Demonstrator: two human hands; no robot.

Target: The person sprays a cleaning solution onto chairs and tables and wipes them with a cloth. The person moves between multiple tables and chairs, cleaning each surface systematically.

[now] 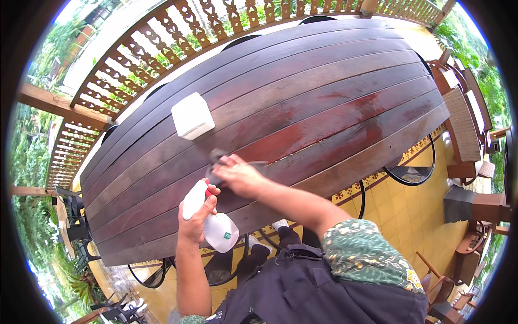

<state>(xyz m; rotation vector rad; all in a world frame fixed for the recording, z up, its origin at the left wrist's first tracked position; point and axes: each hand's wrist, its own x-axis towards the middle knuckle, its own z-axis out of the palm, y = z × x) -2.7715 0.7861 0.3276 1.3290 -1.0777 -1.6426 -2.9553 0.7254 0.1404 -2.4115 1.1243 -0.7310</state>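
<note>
My left hand [196,214] grips the neck of a translucent spray bottle [221,233] with a white head and a red trigger, held over the near edge of a dark wooden plank table [259,109]. Just right of the bottle's head, my right hand [238,174] holds a dark cloth [216,165] against or close above the planks; motion blurs the cloth. A white box-shaped container [193,116] stands on the table beyond my hands. Reddish, wet-looking patches show on the planks to the right.
Black-framed chairs [412,174] stand around the table. A carved wooden railing [162,54] runs along the far side. To the right are wooden seats with woven panels [461,121] and a post on a dark base [459,204]. The floor [388,202] is yellow patterned tile.
</note>
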